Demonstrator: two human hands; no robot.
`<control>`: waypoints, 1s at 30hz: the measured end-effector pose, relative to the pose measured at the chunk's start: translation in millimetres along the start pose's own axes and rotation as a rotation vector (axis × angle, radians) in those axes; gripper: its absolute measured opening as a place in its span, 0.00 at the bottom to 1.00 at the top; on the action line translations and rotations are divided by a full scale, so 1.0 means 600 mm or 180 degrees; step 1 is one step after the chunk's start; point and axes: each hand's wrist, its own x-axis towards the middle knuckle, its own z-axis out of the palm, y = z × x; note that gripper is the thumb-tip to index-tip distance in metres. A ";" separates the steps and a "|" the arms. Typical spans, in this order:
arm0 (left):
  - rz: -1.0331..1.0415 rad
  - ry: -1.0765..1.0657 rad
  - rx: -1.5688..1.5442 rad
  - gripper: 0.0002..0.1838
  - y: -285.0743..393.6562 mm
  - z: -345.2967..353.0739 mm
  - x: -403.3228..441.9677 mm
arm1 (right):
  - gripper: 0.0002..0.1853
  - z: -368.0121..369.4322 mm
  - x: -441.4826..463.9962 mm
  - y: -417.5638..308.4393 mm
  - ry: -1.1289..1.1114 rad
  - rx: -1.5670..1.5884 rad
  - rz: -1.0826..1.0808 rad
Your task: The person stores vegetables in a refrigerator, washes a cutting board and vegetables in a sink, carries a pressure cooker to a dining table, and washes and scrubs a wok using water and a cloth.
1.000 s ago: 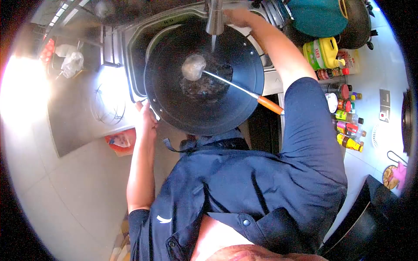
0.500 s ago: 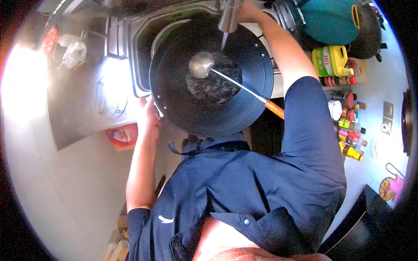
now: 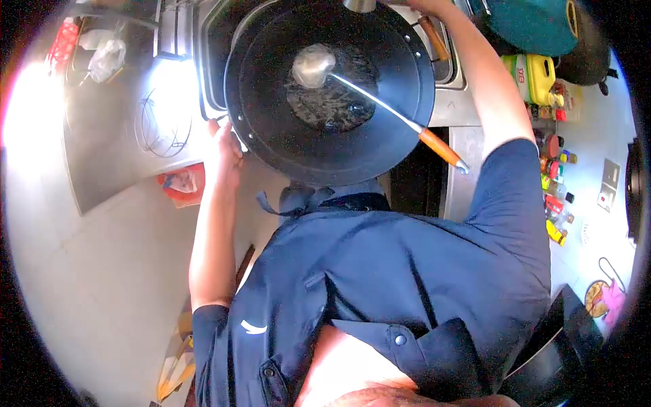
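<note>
A large black wok sits over the sink with some water in its bottom. My left hand is closed around the wok's left side, at its small handle. A ladle lies in the wok, its steel bowl in the water and its orange-brown handle past the right rim. My right hand is at the top edge, near the wok's wooden handle and right of the faucet; its fingers are partly cut off. No water stream shows under the faucet.
The sink surrounds the wok's far side. A wire whisk-like item and a plastic bag lie on the left counter. A yellow jug and several bottles line the right. A red bag is at lower left.
My right hand has moved right, away from the faucet. The water stream is no longer visible. The view has shifted, so the wok appears higher; my left hand stays at its side.
</note>
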 end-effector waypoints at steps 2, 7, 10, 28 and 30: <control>0.0099 -0.0202 -0.0008 0.11 -0.032 -0.019 0.002 | 0.29 0.011 -0.080 0.035 -0.0355 0.0158 0.0717; 0.0303 0.0370 -0.0884 0.15 -0.029 -0.005 -0.101 | 0.25 0.030 -0.114 -0.118 -0.0288 0.1311 0.0798; 0.0313 0.0790 -0.1577 0.19 -0.087 -0.057 -0.176 | 0.21 0.041 0.087 -0.191 -0.0726 0.1472 -0.0301; 0.0206 0.1320 -0.1445 0.13 0.081 0.059 -0.297 | 0.19 -0.058 0.050 -0.138 -0.0611 0.1562 0.0378; 0.0117 0.1270 -0.1393 0.16 0.099 0.108 -0.291 | 0.21 -0.090 0.031 -0.067 -0.0634 0.1645 0.0682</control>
